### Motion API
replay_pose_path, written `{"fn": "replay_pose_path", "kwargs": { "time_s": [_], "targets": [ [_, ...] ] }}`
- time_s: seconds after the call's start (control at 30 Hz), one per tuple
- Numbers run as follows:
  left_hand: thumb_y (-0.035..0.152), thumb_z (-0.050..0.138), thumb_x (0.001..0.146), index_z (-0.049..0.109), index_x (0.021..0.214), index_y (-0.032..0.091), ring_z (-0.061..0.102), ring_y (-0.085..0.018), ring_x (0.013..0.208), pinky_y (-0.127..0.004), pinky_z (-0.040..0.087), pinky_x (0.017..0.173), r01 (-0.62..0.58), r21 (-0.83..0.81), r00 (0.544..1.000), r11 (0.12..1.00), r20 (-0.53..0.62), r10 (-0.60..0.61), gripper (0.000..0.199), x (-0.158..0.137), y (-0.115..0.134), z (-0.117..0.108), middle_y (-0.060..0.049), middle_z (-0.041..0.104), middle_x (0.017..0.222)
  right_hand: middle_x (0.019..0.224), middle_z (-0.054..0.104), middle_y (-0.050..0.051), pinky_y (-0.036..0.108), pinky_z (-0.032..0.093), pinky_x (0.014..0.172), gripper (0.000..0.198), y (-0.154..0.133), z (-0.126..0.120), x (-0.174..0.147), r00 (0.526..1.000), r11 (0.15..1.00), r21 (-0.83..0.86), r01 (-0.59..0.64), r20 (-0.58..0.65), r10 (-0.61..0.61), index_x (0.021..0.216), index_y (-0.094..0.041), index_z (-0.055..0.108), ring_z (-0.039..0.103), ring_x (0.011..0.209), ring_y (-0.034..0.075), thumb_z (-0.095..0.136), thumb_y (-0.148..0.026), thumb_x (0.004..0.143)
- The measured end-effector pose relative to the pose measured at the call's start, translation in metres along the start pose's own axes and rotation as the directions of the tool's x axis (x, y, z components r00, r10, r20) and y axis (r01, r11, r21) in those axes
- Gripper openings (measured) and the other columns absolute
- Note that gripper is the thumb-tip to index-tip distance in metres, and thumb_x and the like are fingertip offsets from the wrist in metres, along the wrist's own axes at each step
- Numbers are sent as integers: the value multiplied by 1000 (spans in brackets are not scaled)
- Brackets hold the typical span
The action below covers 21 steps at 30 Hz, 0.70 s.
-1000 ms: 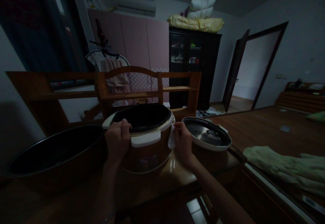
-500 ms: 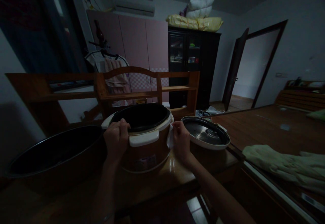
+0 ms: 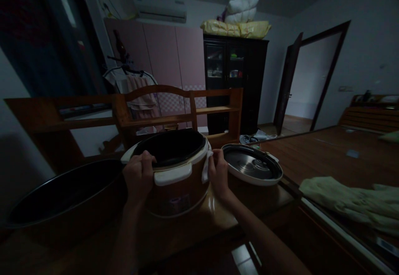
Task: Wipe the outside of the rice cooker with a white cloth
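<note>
- While the left hand (image 3: 138, 178) keeps gripping the rim of the cooker (image 3: 191, 187), the right hand (image 3: 218, 175) shifts slightly, pinching a white cloth (image 3: 205, 171).
- Cooker stays upright on the desk (image 3: 222, 214); work appears unmoved from its right side.

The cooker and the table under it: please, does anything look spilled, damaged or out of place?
No spill or damage stands out on the cooker or table. Only the lid looks slightly odd: it lies right of the cooker, metal underside up. The dim light may hide small marks.
</note>
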<state>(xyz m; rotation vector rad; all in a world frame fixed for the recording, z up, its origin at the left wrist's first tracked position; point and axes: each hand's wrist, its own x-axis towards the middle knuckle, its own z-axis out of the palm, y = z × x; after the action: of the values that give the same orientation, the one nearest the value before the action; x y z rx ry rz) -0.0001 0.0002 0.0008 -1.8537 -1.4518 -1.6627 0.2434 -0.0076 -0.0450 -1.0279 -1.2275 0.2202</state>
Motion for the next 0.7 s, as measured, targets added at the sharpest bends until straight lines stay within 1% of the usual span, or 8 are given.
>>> {"fn": "replay_pose_path", "kwargs": {
  "time_s": [0.03, 0.13, 0.2, 0.27, 0.43, 0.53, 0.63, 0.7],
  "targets": [
    [41, 33, 100, 65, 68, 20, 64, -20, 77, -34, 44, 81, 2, -3, 1000, 1000, 1, -2, 50, 0, 0, 0, -6, 70, 74, 90, 66, 3, 28, 48, 71, 11, 0, -1, -12, 1000, 1000, 13, -15, 14, 14, 102, -22, 54, 65, 79, 18, 46, -28, 98],
    [41, 32, 100, 65, 68, 20, 64, -20, 78, -34, 45, 83, 6, -9, 1000, 1000, 5, -6, 50, -1, 1, -1, -6, 69, 75, 90, 66, 3, 27, 48, 69, 12, 1, -2, -54, 987, 985, 113, -134, 109, 121, 102, -22, 56, 65, 79, 17, 47, -30, 99],
    [42, 33, 100, 65, 69, 20, 65, -20, 80, -34, 45, 84, 11, -7, 1000, 1000, 6, -11, 50, -2, 0, 0, -6, 70, 76, 93, 65, 3, 26, 49, 73, 11, 2, -2, -79, 976, 979, 135, -156, 171, 132, 102, -23, 56, 65, 82, 17, 48, -30, 99],
    [43, 33, 100, 65, 68, 20, 65, -20, 82, -35, 45, 85, 18, -4, 1000, 1000, 7, -18, 50, -1, -1, 1, -6, 70, 78, 95, 65, 3, 26, 49, 75, 10, 4, -2, -95, 974, 978, 135, -159, 181, 133, 102, -23, 57, 64, 85, 16, 50, -27, 98],
    [42, 33, 99, 64, 68, 21, 66, -22, 86, -35, 45, 86, 28, -14, 1000, 1000, 7, -28, 48, -1, -2, 1, -6, 70, 79, 96, 64, 2, 26, 50, 74, 10, 8, -1, -103, 975, 973, 155, -171, 172, 144, 104, -23, 57, 64, 86, 16, 51, -23, 96],
    [43, 34, 99, 63, 69, 22, 65, -21, 85, -35, 45, 84, 37, -19, 999, 999, 6, -37, 48, -1, -1, 1, -6, 69, 79, 97, 65, 2, 27, 50, 77, 13, 14, -1, -104, 980, 975, 145, -170, 132, 151, 107, -23, 58, 64, 86, 16, 50, -24, 97],
    [43, 34, 99, 64, 69, 21, 64, -21, 82, -35, 45, 83, 54, -23, 998, 998, -6, -54, 48, -1, 1, 1, -5, 68, 78, 103, 67, 5, 29, 52, 79, 20, 18, -2, -105, 980, 973, 121, -195, 68, 188, 116, -23, 58, 65, 90, 18, 51, -27, 98],
    [44, 34, 99, 63, 69, 21, 64, -21, 81, -35, 45, 83, 64, -26, 998, 998, -9, -64, 48, -1, 3, 1, -5, 68, 77, 109, 68, 7, 30, 53, 81, 29, 18, -2, -106, 979, 973, 109, -202, 21, 201, 126, -24, 56, 66, 96, 19, 51, -29, 98]
  ]
}}
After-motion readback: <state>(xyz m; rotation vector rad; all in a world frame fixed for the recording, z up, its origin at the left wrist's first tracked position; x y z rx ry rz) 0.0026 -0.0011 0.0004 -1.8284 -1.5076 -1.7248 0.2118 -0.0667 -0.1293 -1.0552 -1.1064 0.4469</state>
